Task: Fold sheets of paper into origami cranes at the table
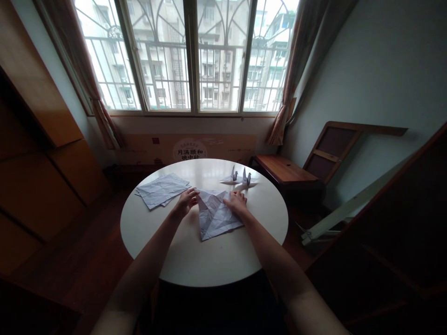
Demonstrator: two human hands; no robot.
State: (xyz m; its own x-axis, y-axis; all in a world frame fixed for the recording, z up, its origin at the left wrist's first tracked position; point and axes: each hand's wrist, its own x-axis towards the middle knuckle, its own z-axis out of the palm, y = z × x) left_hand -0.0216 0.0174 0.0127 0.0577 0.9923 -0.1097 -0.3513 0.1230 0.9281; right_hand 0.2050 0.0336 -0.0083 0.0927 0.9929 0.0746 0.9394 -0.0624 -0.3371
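A creased sheet of white paper (218, 221) lies partly raised at the middle of the round table, covered in fold lines. My left hand (187, 201) has its fingers curled and pinches the sheet's upper left corner. At the upper right of the sheet, my right hand (238, 201) is closed on the paper, with its fingertips bent over it. Just beyond that hand stand two folded paper cranes (246, 178), close side by side. To the left of my left hand rests a loose stack of creased paper sheets (162, 188).
The round white table (195, 270) has a curved edge close to me. A wooden bench (286, 168) and a leaning frame (331, 151) stand to the right. Behind the table, a long printed box (226, 146) lies under the barred window. Wooden cabinets (45, 186) line the left.
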